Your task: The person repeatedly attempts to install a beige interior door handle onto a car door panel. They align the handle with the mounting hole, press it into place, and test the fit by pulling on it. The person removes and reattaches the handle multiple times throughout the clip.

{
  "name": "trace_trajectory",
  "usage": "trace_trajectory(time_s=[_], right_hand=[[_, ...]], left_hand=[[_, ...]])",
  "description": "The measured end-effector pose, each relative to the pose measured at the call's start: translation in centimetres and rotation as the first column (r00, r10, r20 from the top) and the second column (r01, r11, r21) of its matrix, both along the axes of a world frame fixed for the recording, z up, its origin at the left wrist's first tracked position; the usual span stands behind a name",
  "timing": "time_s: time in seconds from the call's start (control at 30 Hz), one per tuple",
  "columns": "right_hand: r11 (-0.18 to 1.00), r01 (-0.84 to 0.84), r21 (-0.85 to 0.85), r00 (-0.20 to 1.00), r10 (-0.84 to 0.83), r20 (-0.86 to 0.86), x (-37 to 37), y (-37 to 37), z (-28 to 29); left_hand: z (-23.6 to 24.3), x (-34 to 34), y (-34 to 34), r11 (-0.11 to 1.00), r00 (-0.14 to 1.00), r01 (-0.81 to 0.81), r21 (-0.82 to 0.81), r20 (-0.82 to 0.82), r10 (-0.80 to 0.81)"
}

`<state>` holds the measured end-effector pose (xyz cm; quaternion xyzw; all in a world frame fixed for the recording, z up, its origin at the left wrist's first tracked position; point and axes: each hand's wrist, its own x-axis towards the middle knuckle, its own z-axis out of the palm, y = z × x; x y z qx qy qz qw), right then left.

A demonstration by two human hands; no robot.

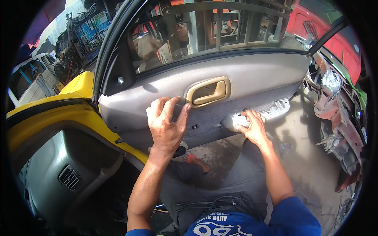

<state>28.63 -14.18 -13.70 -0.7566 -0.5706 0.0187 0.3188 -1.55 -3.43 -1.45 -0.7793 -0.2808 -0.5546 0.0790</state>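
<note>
Left hand (167, 124) half curled, thumb and fingertips raised by the lower left of the beige handle (218, 94); cannot tell if it pinches something small or touches the panel. Right hand (255, 128) grasps the grey armrest (231, 122), fingers over the top, thumb on the near face. Armrest lies along the lower part of the door panel (145, 88), right of the handle and below it.

Right hand covers the armrest's middle; left palm hidden. Round part (182, 149) behind left wrist mostly blocked, kind unclear. Things beyond the window blurred by glass; fisheye rim cuts off the scrap metal (330, 102) at far right.

Panel bare between the hands. Yellow door frame (88, 126) bounds the left; open floor (299, 161) right of the right forearm, up to the scrap.
</note>
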Motion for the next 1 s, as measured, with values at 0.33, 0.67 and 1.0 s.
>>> trace_trajectory(time_s=[0.33, 0.67, 1.0], right_hand=[[0.998, -0.039, 0.039, 0.999, 0.038, 0.035, 0.1, 0.0, 0.0], [0.998, -0.055, -0.026, 0.998, 0.055, 0.014, 0.4, 0.1, 1.0], [0.998, -0.057, 0.024, 0.998, 0.058, -0.029, 0.4, 0.4, 0.6]], left_hand=[[-2.5, 2.5, 0.5, 0.796, 0.843, 0.465, -0.388, 0.470, -0.263], [-3.1, 3.3, -1.2, 0.830, 0.820, 0.450, -0.331, 0.521, -0.237], [-4.7, 5.1, -3.2, 0.815, 0.748, 0.500, -0.293, 0.621, -0.236]])
